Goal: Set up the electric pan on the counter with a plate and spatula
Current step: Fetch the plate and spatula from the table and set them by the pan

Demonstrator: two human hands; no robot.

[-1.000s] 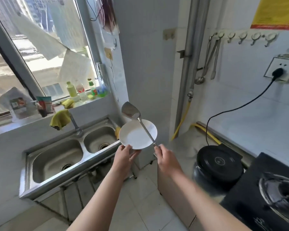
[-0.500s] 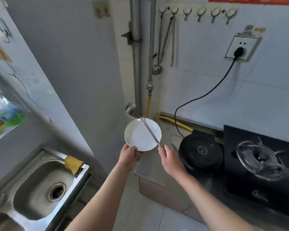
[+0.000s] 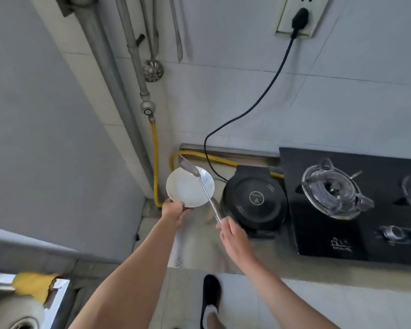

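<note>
Half a second earlier the sink filled the lower left of the view; by now the view had swung down over the worktop [image 3: 199, 248], and the plate and spatula had been carried closer to the electric pan.

The electric pan [image 3: 255, 200] sat closed on the worktop, round and black, its lid bearing a small circular emblem too small to read. Its black cord [image 3: 268, 86] ran up the tiled wall to a plug in the socket [image 3: 299, 16]. Just left of the pan, the left hand [image 3: 175, 210] held the white plate [image 3: 188, 187] by its near rim, fingers curled under the edge and thumb on top; the plate was empty and tilted slightly. The right hand [image 3: 233, 236] had its fingers closed around the handle end of the metal spatula [image 3: 203, 186], whose long axis ran up and to the left across the plate, blade pointing toward the wall.

Right of the pan lay a black gas hob [image 3: 342, 233] with a white logo whose lettering was not readable. A yellow hose [image 3: 155, 162] ran down the corner.
</note>
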